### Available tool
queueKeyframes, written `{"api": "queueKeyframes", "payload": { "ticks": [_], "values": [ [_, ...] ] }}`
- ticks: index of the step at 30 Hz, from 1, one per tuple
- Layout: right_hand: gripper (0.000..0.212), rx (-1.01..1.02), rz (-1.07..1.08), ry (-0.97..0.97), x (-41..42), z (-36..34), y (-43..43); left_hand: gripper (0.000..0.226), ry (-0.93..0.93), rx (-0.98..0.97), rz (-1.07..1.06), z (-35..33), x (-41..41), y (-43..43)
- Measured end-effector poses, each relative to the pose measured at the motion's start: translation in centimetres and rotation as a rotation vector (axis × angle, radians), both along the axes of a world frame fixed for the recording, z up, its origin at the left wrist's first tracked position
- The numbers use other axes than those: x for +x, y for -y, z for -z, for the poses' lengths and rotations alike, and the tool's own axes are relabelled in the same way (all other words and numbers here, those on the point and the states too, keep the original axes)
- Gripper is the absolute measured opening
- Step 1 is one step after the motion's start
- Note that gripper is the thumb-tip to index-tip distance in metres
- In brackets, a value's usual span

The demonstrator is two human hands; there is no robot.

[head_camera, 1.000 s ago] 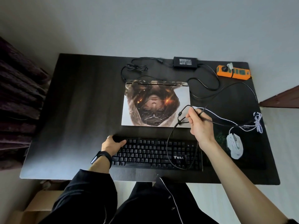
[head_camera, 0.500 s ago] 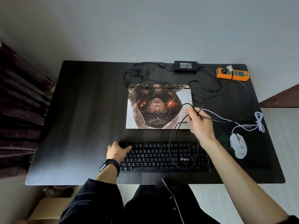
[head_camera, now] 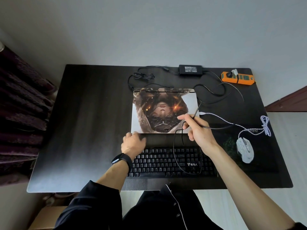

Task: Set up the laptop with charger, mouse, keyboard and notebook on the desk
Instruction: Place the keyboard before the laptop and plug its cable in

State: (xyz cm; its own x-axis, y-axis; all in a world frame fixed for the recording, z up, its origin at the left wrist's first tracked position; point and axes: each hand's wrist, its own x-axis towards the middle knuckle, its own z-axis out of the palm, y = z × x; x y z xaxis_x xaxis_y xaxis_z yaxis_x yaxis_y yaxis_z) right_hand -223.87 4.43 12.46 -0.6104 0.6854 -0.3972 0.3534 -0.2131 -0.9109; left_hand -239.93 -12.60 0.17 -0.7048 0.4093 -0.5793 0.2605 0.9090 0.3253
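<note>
A closed laptop (head_camera: 146, 112) with a picture on its lid lies mid-desk. In front of it sits a black keyboard (head_camera: 166, 161). My right hand (head_camera: 197, 131) pinches a thin black cable (head_camera: 174, 151) over the laptop's near right corner; the cable loops down across the keyboard. My left hand (head_camera: 132, 143) rests at the laptop's front left edge, fingers loosely curved, holding nothing. A white mouse (head_camera: 245, 150) with a white braided cord (head_camera: 221, 118) lies at the right. The black charger brick (head_camera: 191, 70) sits at the back. No notebook is visible.
An orange power strip (head_camera: 237, 78) with a plug in it lies at the back right corner. Charger cables (head_camera: 142, 75) coil behind the laptop. The dark desk (head_camera: 83, 122) has bare surface on its left half. A dark curtain (head_camera: 20, 113) hangs at left.
My left hand left the keyboard's top left corner and moved up to the laptop's front edge. My right hand shifted slightly left over the laptop with the cable still pinched.
</note>
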Motion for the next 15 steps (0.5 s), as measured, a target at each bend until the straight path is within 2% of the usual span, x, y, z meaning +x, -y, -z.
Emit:
{"api": "queueKeyframes", "payload": {
  "ticks": [2,5,7,9,11,13,15],
  "values": [
    [0.03,-0.027,-0.122,0.015,0.1,0.0,0.0,0.051,0.171,0.232,0.006,-2.7,0.5,-3.2],
    [0.03,-0.132,-0.276,0.067,0.3,0.1,-0.1,0.06,0.755,0.535,-0.237,-6.9,1.7,-6.8],
    [0.026,-0.192,-0.3,0.103,0.3,0.0,-0.4,0.045,0.922,0.728,-0.415,-8.3,1.7,-7.9],
    [0.021,-0.18,-0.254,0.145,0.2,-0.1,-0.6,0.031,0.906,0.893,-0.643,-9.1,0.5,-8.1],
    [0.02,-0.093,-0.209,0.216,0.3,0.3,-1.1,0.024,0.831,0.959,-0.81,-9.9,-1.8,-7.6],
    [0.023,-0.021,-0.222,0.227,0.4,0.9,-1.5,0.02,0.666,0.947,-0.815,-10.6,-4.5,-6.7],
    [0.023,0.096,-0.33,0.258,-0.2,2.0,-1.7,0.02,0.453,0.909,-0.815,-11.5,-7.0,-5.4]
  ]
}}
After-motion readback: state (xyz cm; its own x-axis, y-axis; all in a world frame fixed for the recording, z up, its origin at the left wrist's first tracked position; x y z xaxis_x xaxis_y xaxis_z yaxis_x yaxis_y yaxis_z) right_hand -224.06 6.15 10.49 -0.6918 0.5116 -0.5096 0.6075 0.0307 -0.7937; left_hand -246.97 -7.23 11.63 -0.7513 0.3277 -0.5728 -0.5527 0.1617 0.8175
